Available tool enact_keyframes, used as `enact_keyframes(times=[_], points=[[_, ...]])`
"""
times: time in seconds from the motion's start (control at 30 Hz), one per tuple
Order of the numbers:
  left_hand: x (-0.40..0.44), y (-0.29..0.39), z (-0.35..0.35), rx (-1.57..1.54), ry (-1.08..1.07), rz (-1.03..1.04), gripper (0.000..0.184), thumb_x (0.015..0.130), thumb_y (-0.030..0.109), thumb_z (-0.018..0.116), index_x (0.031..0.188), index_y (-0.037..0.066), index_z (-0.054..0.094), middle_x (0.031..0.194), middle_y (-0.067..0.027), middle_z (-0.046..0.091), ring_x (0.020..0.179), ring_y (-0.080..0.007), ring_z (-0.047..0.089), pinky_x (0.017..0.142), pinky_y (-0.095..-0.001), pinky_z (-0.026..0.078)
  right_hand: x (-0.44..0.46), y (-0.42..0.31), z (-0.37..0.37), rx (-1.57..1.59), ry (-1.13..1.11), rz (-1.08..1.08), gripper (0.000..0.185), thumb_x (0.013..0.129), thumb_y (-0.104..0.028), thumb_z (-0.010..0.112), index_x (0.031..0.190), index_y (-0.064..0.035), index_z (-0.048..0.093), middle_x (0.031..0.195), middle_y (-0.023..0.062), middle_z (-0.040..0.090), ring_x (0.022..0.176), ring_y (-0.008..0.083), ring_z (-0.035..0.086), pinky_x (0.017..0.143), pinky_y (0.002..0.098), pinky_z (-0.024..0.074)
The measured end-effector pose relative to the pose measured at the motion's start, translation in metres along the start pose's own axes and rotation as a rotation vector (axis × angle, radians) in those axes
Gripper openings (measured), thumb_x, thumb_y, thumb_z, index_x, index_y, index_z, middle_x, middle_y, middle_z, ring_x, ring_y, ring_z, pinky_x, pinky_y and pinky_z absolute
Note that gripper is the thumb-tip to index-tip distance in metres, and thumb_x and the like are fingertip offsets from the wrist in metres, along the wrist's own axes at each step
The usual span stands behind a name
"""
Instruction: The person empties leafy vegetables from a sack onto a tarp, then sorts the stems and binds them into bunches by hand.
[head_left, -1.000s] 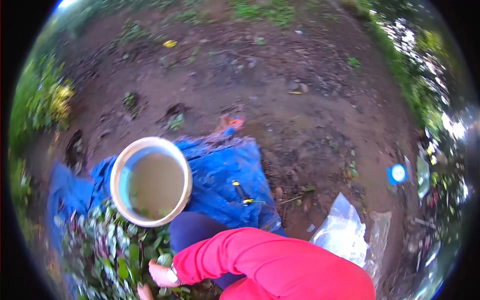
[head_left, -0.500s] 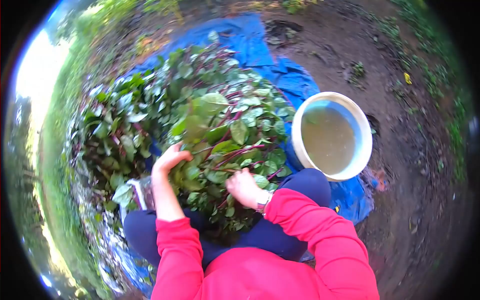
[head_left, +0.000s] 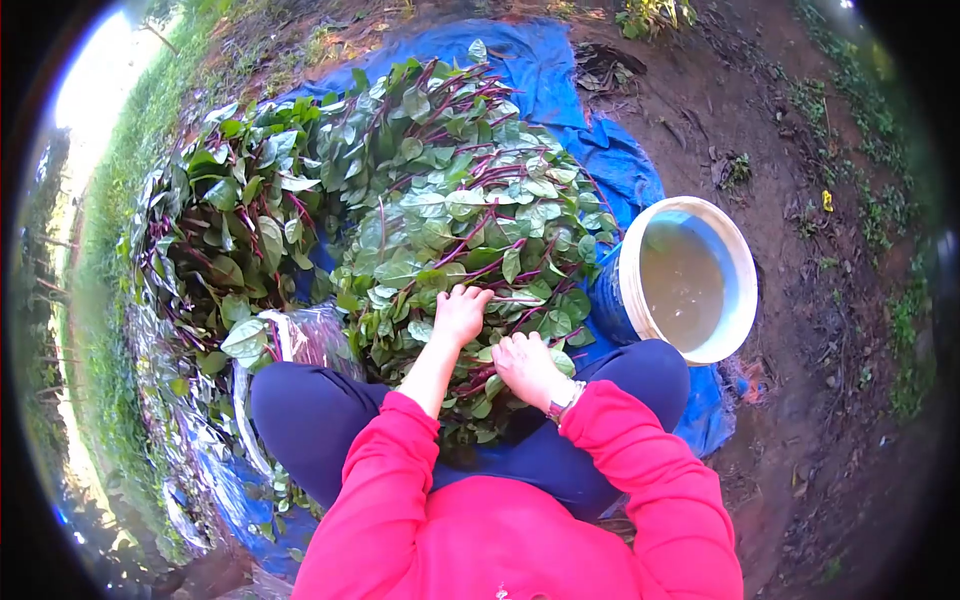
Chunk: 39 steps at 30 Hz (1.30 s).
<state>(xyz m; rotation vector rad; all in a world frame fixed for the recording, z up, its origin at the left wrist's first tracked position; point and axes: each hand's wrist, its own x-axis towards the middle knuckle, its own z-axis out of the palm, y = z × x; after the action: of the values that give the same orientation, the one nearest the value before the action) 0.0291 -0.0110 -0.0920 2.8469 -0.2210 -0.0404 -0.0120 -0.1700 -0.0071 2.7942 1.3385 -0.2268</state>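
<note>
- Fingers of the left hand [head_left: 461, 313] are bent down among the leafy stems [head_left: 445, 235]; whether they have closed on one, I cannot tell.
- Fingers of the right hand [head_left: 525, 368] are curled at the near edge of the same heap, beside the left hand and nearer the body; their tips are too hidden to show a firm grip.
- Those stems lie in a broad heap on the blue tarp [head_left: 505, 50], in front of the crossed legs [head_left: 320, 415], many of their purple stalks showing between the green leaves.
- Best, I judge, to take hold by the stalks, since the broad leaves look soft and would likely tear or bruise under a pinch.
- With stalks lying across one another, a slow lift should free a piece better than a sharp tug, which could drag neighbours along or snap it.
- Keeping both hands low and close together, as they are, should help one steady the heap while the other works.
- Elbow room matters on the right: the bucket [head_left: 628, 285] of cloudy water [head_left: 680, 288] stands just beside the right knee, and a wide swing might knock it.
- Another leafy pile [head_left: 225, 215] lies to the left, beyond the clear plastic [head_left: 312, 340]; keeping the two apart would avoid tangling.
</note>
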Motion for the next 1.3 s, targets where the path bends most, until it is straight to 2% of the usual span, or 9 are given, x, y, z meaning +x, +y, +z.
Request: enact_keyframes(times=[0.17, 0.3, 0.37, 0.6, 0.67, 0.77, 0.9, 1.1, 1.3], points=[[-0.005, -0.002, -0.014, 0.109, -0.069, -0.009, 0.015, 0.081, 0.018, 0.051, 0.087, 0.022, 0.064, 0.087, -0.0016, 0.057, 0.094, -0.0213, 0.052, 0.080, -0.0448, 0.035, -0.014, -0.007, -0.001, -0.057, -0.084, 0.007, 0.025, 0.066, -0.021, 0.066, 0.087, -0.0093, 0.056, 0.078, 0.0037, 0.057, 0.081, 0.0200, 0.055, 0.076, 0.0421, 0.0414], [-0.006, 0.004, -0.060, -0.270, 0.179, -0.055, 0.017, 0.077, 0.012, 0.056, 0.090, 0.018, 0.065, 0.085, -0.0052, 0.057, 0.080, -0.0273, 0.059, 0.066, -0.0391, 0.050, -0.011, 0.001, -0.006, -0.045, 0.010, 0.042, 0.022, 0.073, -0.019, 0.058, 0.093, -0.0087, 0.059, 0.104, 0.0104, 0.055, 0.104, 0.0247, 0.050, 0.092, 0.0546, 0.0330], [-0.020, 0.011, -0.075, -0.260, 0.026, -0.070, 0.018, 0.077, 0.013, 0.056, 0.092, 0.018, 0.065, 0.086, -0.0059, 0.057, 0.083, -0.0280, 0.060, 0.069, -0.0397, 0.050, -0.005, 0.009, -0.014, -0.109, 0.126, 0.012, 0.026, 0.076, -0.018, 0.054, 0.100, -0.0107, 0.060, 0.124, 0.0131, 0.044, 0.123, 0.0282, 0.036, 0.100, 0.0603, 0.0228], [-0.029, 0.025, -0.089, -0.226, -0.403, -0.085, 0.025, 0.073, 0.018, 0.056, 0.095, 0.018, 0.068, 0.092, -0.0104, 0.064, 0.086, -0.0295, 0.062, 0.079, -0.0403, 0.050, -0.003, 0.011, 0.000, 0.070, 0.153, -0.026, 0.022, 0.076, -0.020, 0.055, 0.096, -0.0122, 0.060, 0.114, 0.0102, 0.048, 0.117, 0.0263, 0.039, 0.100, 0.0589, 0.0244], [-0.025, 0.023, -0.088, -0.221, -0.537, -0.108, 0.027, 0.072, 0.018, 0.056, 0.096, 0.018, 0.069, 0.092, -0.0115, 0.066, 0.086, -0.0296, 0.063, 0.081, -0.0393, 0.049, -0.004, 0.014, -0.002, -0.015, 0.273, -0.045, 0.019, 0.078, -0.019, 0.054, 0.095, -0.0135, 0.059, 0.106, 0.0078, 0.051, 0.109, 0.0248, 0.046, 0.097, 0.0577, 0.0275], [-0.002, 0.018, -0.093, -0.418, -0.733, -0.075, 0.033, 0.068, 0.018, 0.054, 0.097, 0.015, 0.069, 0.092, -0.0146, 0.066, 0.087, -0.0301, 0.063, 0.084, -0.0365, 0.049, -0.004, 0.020, 0.006, 0.079, 0.023, 0.038, 0.017, 0.082, -0.017, 0.050, 0.097, -0.0156, 0.058, 0.085, 0.0074, 0.057, 0.084, 0.0259, 0.060, 0.086, 0.0581, 0.0368], [0.027, 0.021, -0.015, -0.169, -0.078, -0.098, 0.021, 0.079, 0.021, 0.055, 0.096, 0.011, 0.063, 0.089, -0.0130, 0.063, 0.087, -0.0284, 0.062, 0.078, -0.0435, 0.048, 0.000, 0.015, 0.015, 0.101, 0.088, 0.048, 0.011, 0.082, -0.017, 0.050, 0.092, -0.0138, 0.055, 0.079, 0.0055, 0.056, 0.075, 0.0242, 0.060, 0.084, 0.0568, 0.0386], [0.027, 0.030, -0.003, -0.211, -0.395, -0.175, 0.032, 0.087, 0.041, 0.048, 0.108, 0.018, 0.058, 0.099, -0.0088, 0.065, 0.095, -0.0283, 0.061, 0.082, -0.0502, 0.042, 0.004, 0.019, 0.012, 0.061, 0.024, 0.114, 0.017, 0.080, -0.016, 0.052, 0.095, -0.0100, 0.056, 0.087, 0.0057, 0.056, 0.085, 0.0235, 0.057, 0.087, 0.0554, 0.0371], [-0.001, -0.004, -0.046, -0.809, -0.689, -0.158, 0.032, 0.083, 0.030, 0.057, 0.106, 0.008, 0.064, 0.101, -0.0125, 0.065, 0.094, -0.0222, 0.061, 0.086, -0.0331, 0.045, 0.006, 0.025, 0.013, -0.011, 0.330, 0.108, 0.025, 0.079, -0.017, 0.052, 0.102, -0.0112, 0.059, 0.096, 0.0083, 0.056, 0.097, 0.0257, 0.053, 0.093, 0.0585, 0.0317]])
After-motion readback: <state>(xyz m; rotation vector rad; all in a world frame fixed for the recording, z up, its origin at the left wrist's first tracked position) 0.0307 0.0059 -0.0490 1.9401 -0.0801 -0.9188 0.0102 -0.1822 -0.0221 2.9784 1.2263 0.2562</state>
